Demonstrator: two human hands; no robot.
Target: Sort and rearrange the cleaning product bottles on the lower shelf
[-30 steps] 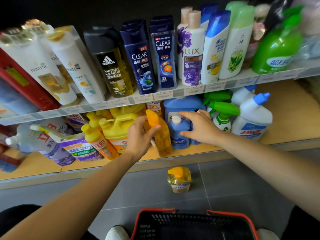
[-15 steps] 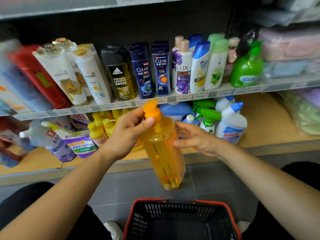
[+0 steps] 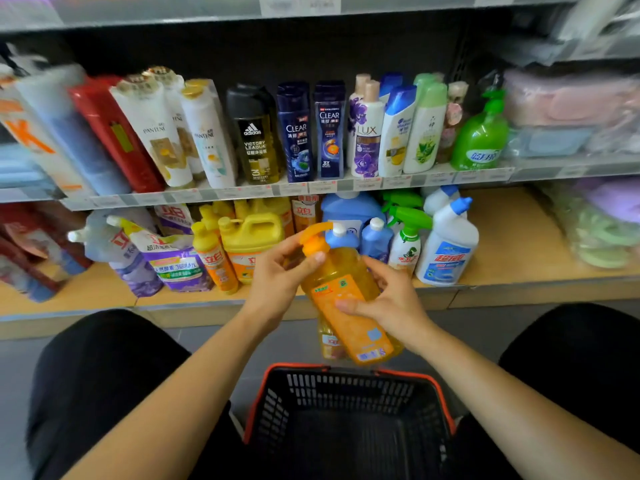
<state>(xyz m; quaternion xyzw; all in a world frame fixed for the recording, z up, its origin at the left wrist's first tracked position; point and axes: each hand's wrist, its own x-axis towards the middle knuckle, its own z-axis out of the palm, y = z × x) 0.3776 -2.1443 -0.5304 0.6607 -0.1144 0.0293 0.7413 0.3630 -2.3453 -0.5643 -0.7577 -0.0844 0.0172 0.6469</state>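
Your black basket (image 3: 294, 366) with the red rim sat closest, on the grey floor (image 3: 14, 375) between your knees. Just above it, both your hands held the tilted orange bottle (image 3: 343, 296). Your left hand (image 3: 277, 282) gripped its pump top, and your right hand (image 3: 391, 303) curled round its body. Behind was the wooden lower shelf (image 3: 512, 244), with a yellow jug (image 3: 252, 237) and a white bottle (image 3: 450, 251) on it. Shampoo bottles (image 3: 294, 133) stood on the shelf above.

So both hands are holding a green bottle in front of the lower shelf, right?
No. In the head view the left hand and right hand both hold an orange bottle, not a green one, in front of the lower shelf.
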